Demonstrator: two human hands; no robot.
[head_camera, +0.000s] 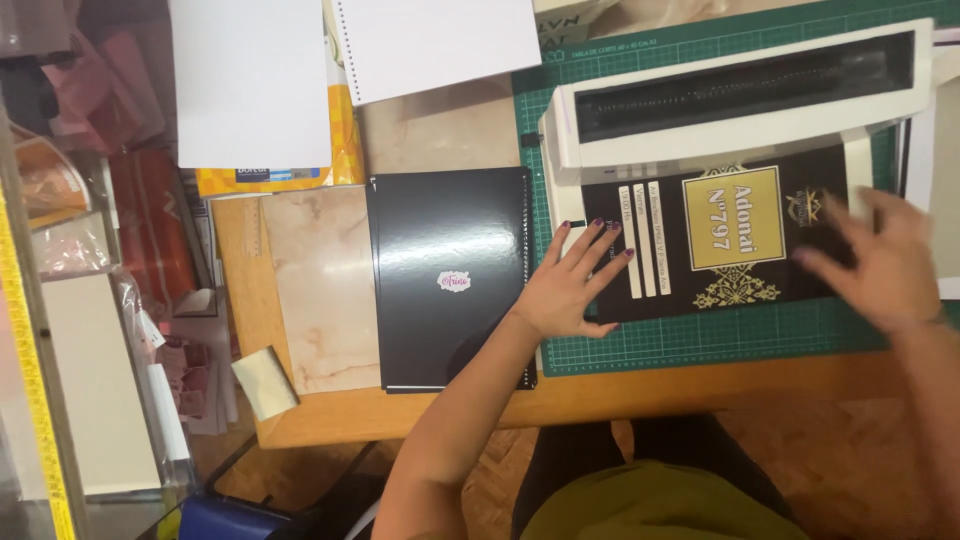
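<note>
We see a wooden table (320, 415) carrying a green cutting mat (700, 345) at right, a black notebook (450, 280) mid-frame, and a marbled sheet (320, 290) left of it

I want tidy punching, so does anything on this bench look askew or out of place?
Nothing looks damaged or spilled. The black printed cover lies flat under the white binding machine, with the left hand pressed on its edge. The right hand is blurred. The black notebook lies squarely beside the green cutting mat.

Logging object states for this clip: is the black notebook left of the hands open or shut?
Shut. The black notebook lies flat on the desk with its cover closed and no pages showing; neither the left hand nor the right hand touches it.
</note>
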